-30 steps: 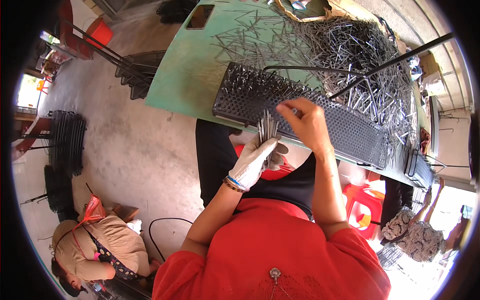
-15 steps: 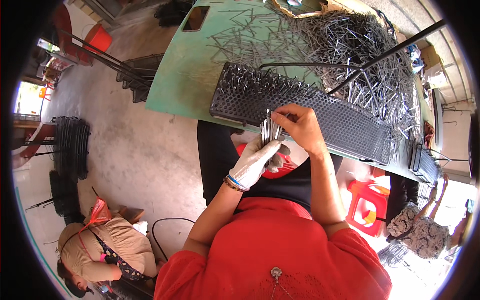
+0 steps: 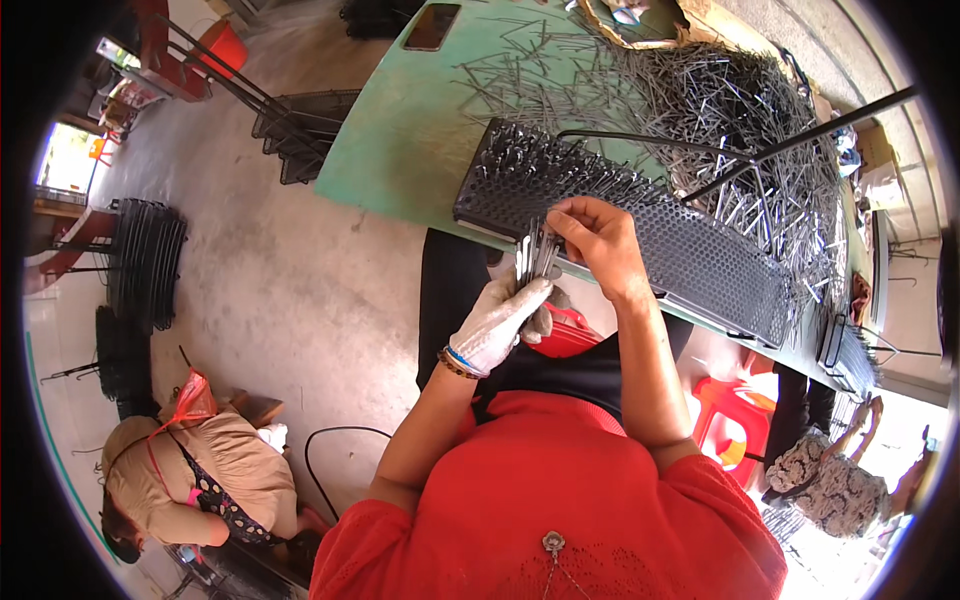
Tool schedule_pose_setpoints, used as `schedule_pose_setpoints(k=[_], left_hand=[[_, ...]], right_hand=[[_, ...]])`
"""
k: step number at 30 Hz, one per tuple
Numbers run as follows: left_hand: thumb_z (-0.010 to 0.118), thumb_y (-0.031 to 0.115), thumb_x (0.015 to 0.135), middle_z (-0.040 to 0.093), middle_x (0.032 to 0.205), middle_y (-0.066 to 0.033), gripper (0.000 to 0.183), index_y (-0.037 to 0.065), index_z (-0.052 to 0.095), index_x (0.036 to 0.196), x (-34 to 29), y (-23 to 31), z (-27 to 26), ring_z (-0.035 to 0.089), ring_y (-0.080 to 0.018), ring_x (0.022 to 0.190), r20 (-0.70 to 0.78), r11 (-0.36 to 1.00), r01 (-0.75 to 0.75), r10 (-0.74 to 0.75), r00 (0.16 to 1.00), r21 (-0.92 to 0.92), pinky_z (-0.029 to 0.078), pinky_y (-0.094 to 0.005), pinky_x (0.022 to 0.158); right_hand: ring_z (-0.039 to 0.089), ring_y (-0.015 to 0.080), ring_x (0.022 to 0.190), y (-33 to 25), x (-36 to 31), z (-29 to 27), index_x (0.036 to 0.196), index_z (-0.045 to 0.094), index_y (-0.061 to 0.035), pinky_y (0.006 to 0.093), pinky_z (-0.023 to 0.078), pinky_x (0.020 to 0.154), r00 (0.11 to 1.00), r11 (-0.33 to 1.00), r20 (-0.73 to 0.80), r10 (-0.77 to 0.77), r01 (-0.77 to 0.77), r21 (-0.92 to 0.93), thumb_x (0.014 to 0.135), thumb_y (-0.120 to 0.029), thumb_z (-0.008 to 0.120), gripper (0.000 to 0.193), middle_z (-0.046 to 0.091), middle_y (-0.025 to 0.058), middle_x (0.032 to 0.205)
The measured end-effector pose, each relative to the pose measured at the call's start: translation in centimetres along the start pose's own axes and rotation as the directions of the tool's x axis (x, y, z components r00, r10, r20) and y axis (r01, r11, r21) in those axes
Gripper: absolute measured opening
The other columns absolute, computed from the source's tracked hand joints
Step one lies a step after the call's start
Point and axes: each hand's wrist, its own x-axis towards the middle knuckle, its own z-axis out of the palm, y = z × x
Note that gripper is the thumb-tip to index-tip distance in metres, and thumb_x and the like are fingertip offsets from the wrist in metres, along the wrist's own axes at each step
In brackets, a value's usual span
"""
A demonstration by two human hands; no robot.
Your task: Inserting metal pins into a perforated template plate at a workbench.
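My left hand (image 3: 497, 325), in a pale work glove, is closed round a bundle of thin metal rods (image 3: 533, 255) standing upright in the grip. Bare and pinched, my right hand (image 3: 604, 245) has thumb and forefinger at the top of one rod on the bundle's right side. Just beyond both hands lies a long black perforated rack (image 3: 715, 262). Many rods with bent tips (image 3: 545, 160) stand in the holes along its far left part, while its nearer right part shows bare holes. A large heap of loose rods (image 3: 730, 120) covers the table behind it.
The green table (image 3: 385, 165) has a rectangular cutout at its far left. A black bar frame (image 3: 755, 160) slants over the rack. Red stools (image 3: 735, 425) stand below. One person (image 3: 205, 470) bends at lower left; another (image 3: 835, 485) works at right. Stacked black racks (image 3: 145, 265) line the left.
The view has shifted, so table and rack appear farther right. My right hand stays at the rod tops, its fingers slightly raised from the bundle. The left keeps its grip.
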Motion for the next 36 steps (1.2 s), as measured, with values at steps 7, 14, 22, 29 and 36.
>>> schedule_pose_setpoints(k=[7, 14, 22, 29, 36], left_hand=[[0.05, 0.019, 0.102, 0.066, 0.093, -0.0102, 0.016, 0.006, 0.05, 0.112, -0.6, 0.6, -0.2, 0.059, -0.0057, 0.062, -0.051, 1.0, -0.017, 0.016, 0.999, -0.017, 0.039, -0.0175, 0.047], [0.05, 0.02, 0.102, 0.067, 0.093, -0.0111, 0.018, 0.005, 0.05, 0.112, -0.6, 0.6, -0.6, 0.059, -0.0063, 0.061, -0.066, 0.998, -0.026, 0.023, 0.998, -0.051, 0.039, -0.0184, 0.047], [0.053, 0.02, 0.101, 0.067, 0.092, -0.0113, 0.02, 0.007, 0.051, 0.115, -0.1, 0.1, -1.8, 0.058, -0.0065, 0.058, -0.116, 0.997, -0.032, 0.024, 0.993, -0.066, 0.04, -0.0194, 0.046], [0.056, 0.02, 0.099, 0.068, 0.087, -0.0095, 0.02, 0.008, 0.053, 0.115, -0.2, 0.4, -1.0, 0.057, -0.0063, 0.053, -0.254, 0.989, -0.022, -0.016, 0.967, -0.147, 0.039, -0.0179, 0.042], [0.059, 0.018, 0.098, 0.065, 0.078, -0.005, 0.014, 0.007, 0.056, 0.106, -0.5, -0.1, -1.9, 0.053, -0.0068, 0.047, -0.207, 0.995, -0.012, -0.009, 0.978, -0.097, 0.038, -0.0196, 0.041]], right_hand=[[0.049, 0.0027, 0.059, 0.9, 0.7, 0.7, 0.104, 0.069, 0.0023, 0.0201, 0.038, 0.051, 0.997, 0.997, 0.027, -0.072, 0.072, 0.023, 0.091, -0.008, 0.066, 0.017, 0.064, -0.0009, 0.074], [0.047, 0.0034, 0.06, 0.6, 0.5, 0.9, 0.109, 0.068, -0.0002, 0.0198, 0.04, 0.054, 0.991, 0.981, -0.024, -0.13, 0.125, -0.149, 0.093, -0.01, 0.064, 0.019, 0.062, -0.0026, 0.075], [0.051, 0.0059, 0.063, -1.7, 2.9, 2.3, 0.102, 0.067, -0.0014, 0.0212, 0.043, 0.057, 0.625, 0.64, -0.217, -0.749, 0.6, -0.481, 0.094, -0.003, 0.062, 0.01, 0.063, 0.0014, 0.084], [0.061, 0.0167, 0.072, -0.4, 5.4, 3.3, 0.102, 0.067, -0.0009, 0.0266, 0.049, 0.065, 0.581, 0.545, -0.138, -0.802, 0.619, -0.566, 0.092, -0.004, 0.063, 0.01, 0.066, 0.0098, 0.091], [0.066, 0.0275, 0.079, -0.9, 4.8, 4.0, 0.102, 0.069, -0.003, 0.0315, 0.052, 0.071, 0.566, 0.479, -0.065, -0.822, 0.625, -0.616, 0.09, -0.003, 0.065, 0.013, 0.067, 0.0123, 0.093]])
